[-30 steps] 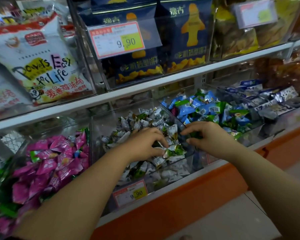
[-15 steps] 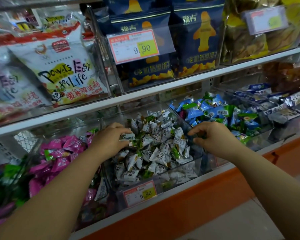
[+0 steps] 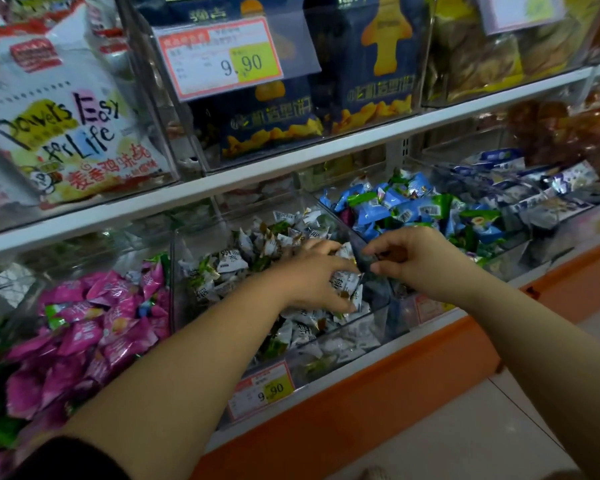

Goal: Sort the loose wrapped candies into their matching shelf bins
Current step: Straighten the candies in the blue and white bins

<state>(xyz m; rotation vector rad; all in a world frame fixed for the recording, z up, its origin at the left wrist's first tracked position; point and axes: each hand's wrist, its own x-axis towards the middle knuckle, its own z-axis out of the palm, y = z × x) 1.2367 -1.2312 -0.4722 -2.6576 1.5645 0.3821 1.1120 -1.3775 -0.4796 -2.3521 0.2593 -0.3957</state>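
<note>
Clear shelf bins stand in a row on the lower shelf. The middle bin (image 3: pixel 368 320) holds white-and-green wrapped candies (image 3: pixel 229 263). My left hand (image 3: pixel 312 278) reaches into its right side, fingers and thumb curled round a few white candies (image 3: pixel 347 282). My right hand (image 3: pixel 413 261) hovers at the bin's right wall, close to the left fingertips. Its thumb and forefinger pinch a small dark wrapper (image 3: pixel 387 256); what it is stays unclear. Pink candies (image 3: pixel 94 327) fill the left bin. Blue-and-green candies (image 3: pixel 413 209) fill the bin to the right.
A further bin at far right holds silver-blue packets (image 3: pixel 551 188). Price tags (image 3: pixel 262 389) hang on the bin fronts. The upper shelf (image 3: pixel 291 174) carries snack bags (image 3: pixel 59 116) behind clear walls. An orange base (image 3: pixel 361 417) runs below, with pale floor at lower right.
My left hand has crossed from the left side of the middle bin to its right side, next to my right hand. The right hand stays at the bin's right wall.
</note>
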